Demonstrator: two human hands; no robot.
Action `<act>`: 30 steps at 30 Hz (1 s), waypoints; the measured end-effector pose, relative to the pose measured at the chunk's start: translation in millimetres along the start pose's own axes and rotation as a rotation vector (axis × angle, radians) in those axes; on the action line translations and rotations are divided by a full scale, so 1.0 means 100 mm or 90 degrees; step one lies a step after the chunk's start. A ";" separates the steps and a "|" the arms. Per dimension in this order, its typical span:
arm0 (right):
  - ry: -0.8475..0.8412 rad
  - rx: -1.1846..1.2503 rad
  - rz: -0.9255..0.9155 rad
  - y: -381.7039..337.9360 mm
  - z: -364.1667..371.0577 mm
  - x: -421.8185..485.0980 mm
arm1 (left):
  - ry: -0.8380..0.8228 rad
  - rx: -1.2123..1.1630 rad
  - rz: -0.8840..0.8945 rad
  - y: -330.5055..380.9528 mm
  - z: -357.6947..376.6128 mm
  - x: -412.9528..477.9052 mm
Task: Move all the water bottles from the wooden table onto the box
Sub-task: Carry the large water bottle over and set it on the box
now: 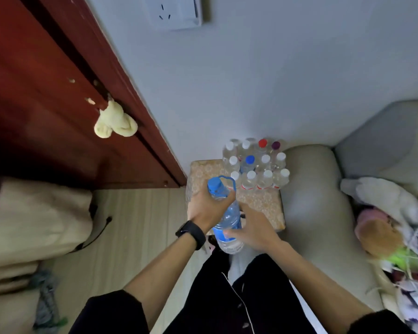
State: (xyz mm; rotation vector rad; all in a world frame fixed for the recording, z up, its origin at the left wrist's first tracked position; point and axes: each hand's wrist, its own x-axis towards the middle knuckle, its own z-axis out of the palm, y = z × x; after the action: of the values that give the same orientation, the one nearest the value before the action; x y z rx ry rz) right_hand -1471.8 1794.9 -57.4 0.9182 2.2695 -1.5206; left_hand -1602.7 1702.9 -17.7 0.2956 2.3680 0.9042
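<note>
We hold the large blue-capped bottle (229, 220) tilted between both hands. Our left hand (209, 208) curls round its shoulder under the cap, and our right hand (253, 227) wraps its labelled lower body. Just beyond our fingers, the patterned box (263, 203) already carries a packed cluster of small bottles (258, 165). This bottle is not yet set down. The wooden table is out of view, so we cannot tell what remains.

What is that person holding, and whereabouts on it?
A large blue-capped water bottle: the left hand grips its shoulder below the cap, the right hand holds its lower body at the blue label.
</note>
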 end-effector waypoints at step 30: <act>0.166 -0.456 0.018 0.83 -0.51 2.26 | 0.040 0.064 0.051 -0.28 0.59 2.67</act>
State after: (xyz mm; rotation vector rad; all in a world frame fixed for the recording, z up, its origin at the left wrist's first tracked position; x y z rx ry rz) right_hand -1586.5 1942.8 -217.3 0.9402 2.6598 -0.4928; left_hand -1783.2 1819.1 -189.6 0.4092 2.4798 0.8431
